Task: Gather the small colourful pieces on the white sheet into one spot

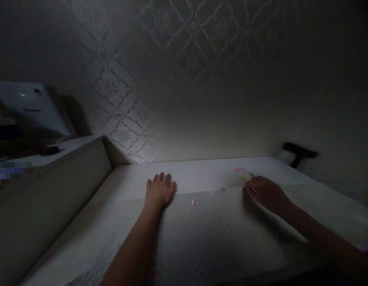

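My left hand lies palm down with its fingers spread, where a white strip meets a pale textured mat. My right hand is closed in a pinch over the right part of the surface. A thin greyish tip shows at its fingers, too blurred to name. Just left of those fingers are a pink patch and a yellow patch. Between the hands, a small pink piece and a tiny yellow-green piece rest on the mat.
A raised cabinet or shelf borders the left side, with a white box-like object and dark items on top. Behind the surface stands a patterned wall. A black T-shaped object is at the right rear edge. The light is dim.
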`<action>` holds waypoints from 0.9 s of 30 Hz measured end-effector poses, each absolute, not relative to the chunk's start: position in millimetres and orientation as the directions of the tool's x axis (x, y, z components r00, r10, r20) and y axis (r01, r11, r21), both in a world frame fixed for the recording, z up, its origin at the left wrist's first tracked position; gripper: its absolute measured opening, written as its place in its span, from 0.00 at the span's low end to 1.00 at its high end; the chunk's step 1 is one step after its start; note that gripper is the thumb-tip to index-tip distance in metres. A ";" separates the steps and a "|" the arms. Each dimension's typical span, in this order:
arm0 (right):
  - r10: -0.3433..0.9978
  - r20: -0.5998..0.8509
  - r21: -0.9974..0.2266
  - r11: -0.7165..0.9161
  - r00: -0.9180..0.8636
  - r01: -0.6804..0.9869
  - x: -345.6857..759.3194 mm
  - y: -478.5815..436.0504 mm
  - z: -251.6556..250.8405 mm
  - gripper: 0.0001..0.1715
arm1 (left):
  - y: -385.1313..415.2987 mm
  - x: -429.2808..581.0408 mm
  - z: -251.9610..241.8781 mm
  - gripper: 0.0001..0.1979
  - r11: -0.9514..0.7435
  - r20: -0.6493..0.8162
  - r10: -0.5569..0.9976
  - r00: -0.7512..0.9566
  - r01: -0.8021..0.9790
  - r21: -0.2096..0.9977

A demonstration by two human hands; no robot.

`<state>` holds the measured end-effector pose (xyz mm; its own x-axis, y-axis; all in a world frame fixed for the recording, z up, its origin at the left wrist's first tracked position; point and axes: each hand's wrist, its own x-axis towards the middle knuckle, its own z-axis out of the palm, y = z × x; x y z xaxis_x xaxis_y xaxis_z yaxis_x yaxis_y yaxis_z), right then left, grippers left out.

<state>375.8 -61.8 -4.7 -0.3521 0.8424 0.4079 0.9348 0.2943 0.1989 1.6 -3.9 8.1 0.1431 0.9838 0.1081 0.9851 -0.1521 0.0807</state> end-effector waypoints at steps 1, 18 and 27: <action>0.845 0.415 0.191 0.281 -0.336 0.941 370.2 -61.1 -3.6 0.19 | -4.4 1.8 8.7 0.26 -0.151 0.105 0.984 0.143 0.985 0.078; 0.567 0.325 -0.129 0.820 -0.757 0.558 197.2 -116.7 8.3 0.19 | -4.4 1.7 9.4 0.26 -0.162 0.115 0.981 0.156 0.986 0.045; 0.765 0.318 -0.049 0.604 -0.561 0.795 291.1 -118.2 -14.8 0.21 | -2.1 0.5 6.0 0.26 -0.164 0.132 0.979 0.154 0.984 0.067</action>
